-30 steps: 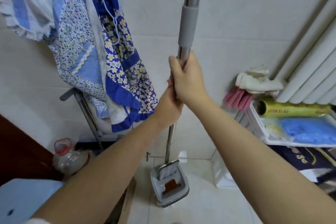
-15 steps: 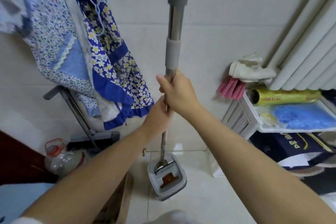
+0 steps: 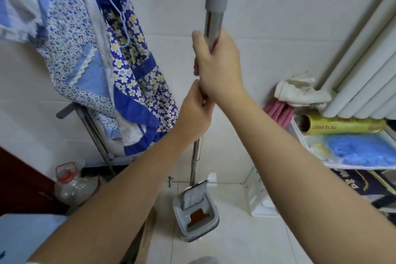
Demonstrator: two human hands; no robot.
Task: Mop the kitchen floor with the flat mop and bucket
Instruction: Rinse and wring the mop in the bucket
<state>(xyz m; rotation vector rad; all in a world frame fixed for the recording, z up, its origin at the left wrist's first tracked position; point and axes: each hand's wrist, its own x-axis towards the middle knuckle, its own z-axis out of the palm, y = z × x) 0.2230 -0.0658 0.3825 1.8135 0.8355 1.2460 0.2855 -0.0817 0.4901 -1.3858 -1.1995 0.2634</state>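
Both hands — right hand above left hand — clamp the mop handle. The mop pad, sunk in the floor bucket half a second ago, now rises — wringing underway.

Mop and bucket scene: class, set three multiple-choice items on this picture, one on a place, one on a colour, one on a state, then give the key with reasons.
1. Where does the mop pad stand?
A. In the bucket's slot
B. Flat on the floor
C. On the shelf

2. What colour is the bucket?
A. Red
B. Grey
C. Green

3. How is the mop pole held?
A. By one hand
B. By neither hand
C. By both hands

Key:
1 A, the pad stands upright, its lower end inside the bucket.
2 B, its walls and rim are grey.
3 C, the right hand grips above the left hand.
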